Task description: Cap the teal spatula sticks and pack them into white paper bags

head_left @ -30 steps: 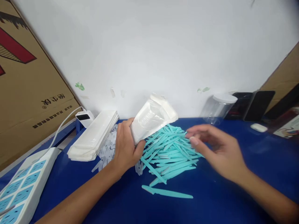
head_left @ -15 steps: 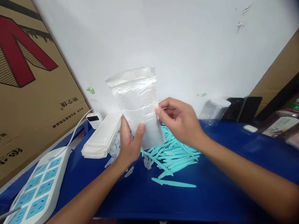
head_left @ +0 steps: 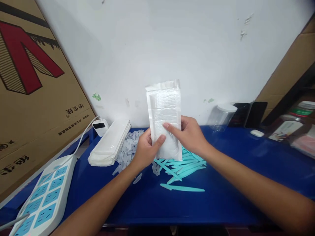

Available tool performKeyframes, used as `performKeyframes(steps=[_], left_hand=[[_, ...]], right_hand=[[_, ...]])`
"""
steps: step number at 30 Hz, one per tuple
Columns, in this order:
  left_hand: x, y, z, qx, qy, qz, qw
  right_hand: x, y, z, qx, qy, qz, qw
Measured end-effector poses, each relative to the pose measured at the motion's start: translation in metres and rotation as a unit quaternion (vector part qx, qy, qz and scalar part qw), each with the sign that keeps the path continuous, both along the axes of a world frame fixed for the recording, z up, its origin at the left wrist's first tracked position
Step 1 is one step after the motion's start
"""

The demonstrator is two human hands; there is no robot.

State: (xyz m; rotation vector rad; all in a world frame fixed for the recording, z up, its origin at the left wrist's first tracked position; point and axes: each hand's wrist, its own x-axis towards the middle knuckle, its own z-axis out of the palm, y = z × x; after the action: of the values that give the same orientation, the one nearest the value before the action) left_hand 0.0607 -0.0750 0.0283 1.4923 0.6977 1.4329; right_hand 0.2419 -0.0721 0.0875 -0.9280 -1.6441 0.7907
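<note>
A white padded mailer bag (head_left: 165, 105) stands upright between my hands, its folded flap edge at the top. My left hand (head_left: 147, 147) grips its lower left side, thumb across the front. My right hand (head_left: 189, 132) holds the right side, thumb also on the front and fingers behind. Whether anything is inside the bag cannot be seen. Behind and below it lies a pile of turquoise plastic razors (head_left: 189, 167), partly covered by the bag. One turquoise razor (head_left: 183, 188) lies apart in front. To the left are loose translucent blade caps (head_left: 128, 149).
A stack of white mailers (head_left: 108, 142) lies left on the blue table (head_left: 137, 206). Further left are a white charger (head_left: 100, 127), a power strip (head_left: 49, 196) and a large cardboard box (head_left: 44, 108). A clear jar (head_left: 221, 118), phones (head_left: 256, 114) and a bottle (head_left: 287, 121) stand right.
The bag has moved right and turned more upright, facing me squarely. My right hand has shifted from pinching its edge to holding its side with the thumb on the front.
</note>
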Motion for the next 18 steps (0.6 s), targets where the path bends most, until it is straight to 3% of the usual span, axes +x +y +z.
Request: performKeyframes(steps=[4,7,13,18], left_hand=[[-0.002,0.000,0.003,0.009,0.017,0.034,0.999],[-0.001,-0.001,0.004,0.026,0.013,0.046,0.998],[0.001,-0.008,0.005,-0.046,0.026,-0.015,0.998],[0.002,-0.018,0.005,-0.098,0.049,-0.092,0.990]], right_hand=[[-0.002,-0.001,-0.008,-0.030,0.058,0.045,0.997],[-0.002,-0.002,-0.009,-0.009,0.051,0.057,0.997],[0.012,0.002,-0.004,-0.043,0.063,0.024,0.997],[0.036,0.010,0.007,0.026,0.059,-0.057,0.996]])
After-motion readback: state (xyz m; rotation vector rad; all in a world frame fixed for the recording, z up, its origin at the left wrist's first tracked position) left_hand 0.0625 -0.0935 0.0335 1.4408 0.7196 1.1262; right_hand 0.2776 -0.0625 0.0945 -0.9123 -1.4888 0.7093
